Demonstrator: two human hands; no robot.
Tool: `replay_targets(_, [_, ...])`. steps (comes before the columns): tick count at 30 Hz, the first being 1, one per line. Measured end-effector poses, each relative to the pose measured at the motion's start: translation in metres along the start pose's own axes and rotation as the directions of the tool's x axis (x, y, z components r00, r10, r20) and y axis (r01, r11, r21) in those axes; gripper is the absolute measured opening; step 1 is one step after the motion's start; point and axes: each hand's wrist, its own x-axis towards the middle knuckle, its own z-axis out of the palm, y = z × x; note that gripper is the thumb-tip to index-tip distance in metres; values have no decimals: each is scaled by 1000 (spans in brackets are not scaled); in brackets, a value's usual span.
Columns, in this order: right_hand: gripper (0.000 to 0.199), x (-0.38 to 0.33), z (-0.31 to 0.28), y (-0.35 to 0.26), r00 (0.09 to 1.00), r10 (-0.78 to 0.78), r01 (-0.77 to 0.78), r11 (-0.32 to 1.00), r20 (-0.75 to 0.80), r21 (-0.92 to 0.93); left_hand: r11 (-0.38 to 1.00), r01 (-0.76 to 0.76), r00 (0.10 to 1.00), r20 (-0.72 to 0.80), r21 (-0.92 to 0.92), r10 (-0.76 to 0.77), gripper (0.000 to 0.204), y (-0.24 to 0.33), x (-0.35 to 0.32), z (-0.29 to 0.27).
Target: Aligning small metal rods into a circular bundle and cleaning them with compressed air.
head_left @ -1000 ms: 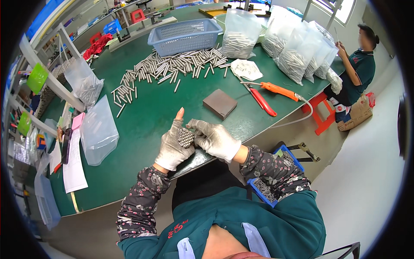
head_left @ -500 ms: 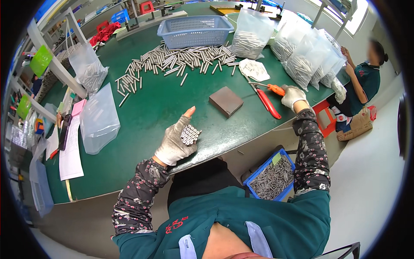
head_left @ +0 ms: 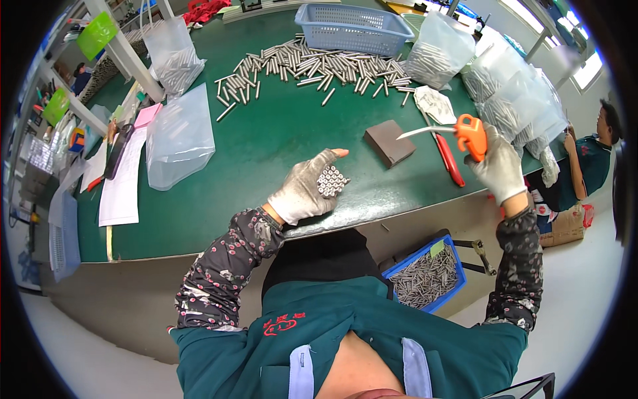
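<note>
My left hand (head_left: 302,191), in a worn whitish glove with a bare thumb tip, is closed round a bundle of metal pins (head_left: 331,181) near the table's front edge. The pins' round ends show; the thumb stretches out to the right. My right hand (head_left: 500,166), gloved too, grips an orange air blow gun (head_left: 470,137) raised over the table's right side. Its thin, bent nozzle points left, its tip close to a dark brown block (head_left: 390,143) in the view. Beside the block lies a red-handled tool (head_left: 450,161), below the gun.
Loose metal pins (head_left: 325,66) spread in front of a blue perforated basket (head_left: 352,30). Bags of pins (head_left: 435,53) stand at the back right. A clear bag (head_left: 179,143) and papers (head_left: 123,179) lie left. Below, a blue bin (head_left: 458,282) holds pins. Another person (head_left: 588,159) sits right.
The orange blow gun, low beside the red-handled tool before, is now lifted and turned with its nozzle to the left. My left hand still holds the bundle. The whole view has shifted.
</note>
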Motion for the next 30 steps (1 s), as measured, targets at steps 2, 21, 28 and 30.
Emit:
replay_targets(2, [51, -8, -2, -28, 975, -140, 100, 970, -173, -220, 999, 35, 999, 20, -41, -35, 60, 3, 1, 0])
replay_targets(21, [51, -20, -19, -84, 960, -259, 186, 872, -103, -453, 987, 56, 998, 24, -154, -53, 43, -12, -1, 4])
replay_targets(28, [49, -23, -15, -84, 959, -265, 204, 890, -100, -408, 994, 22, 1000, 20, -105, -20, 42, -12, 1, 5])
replay_targets(30, [48, -25, -14, -84, 961, -256, 198, 897, -99, -396, 993, 5, 1000, 4, -117, -4, 42, -11, -1, 6])
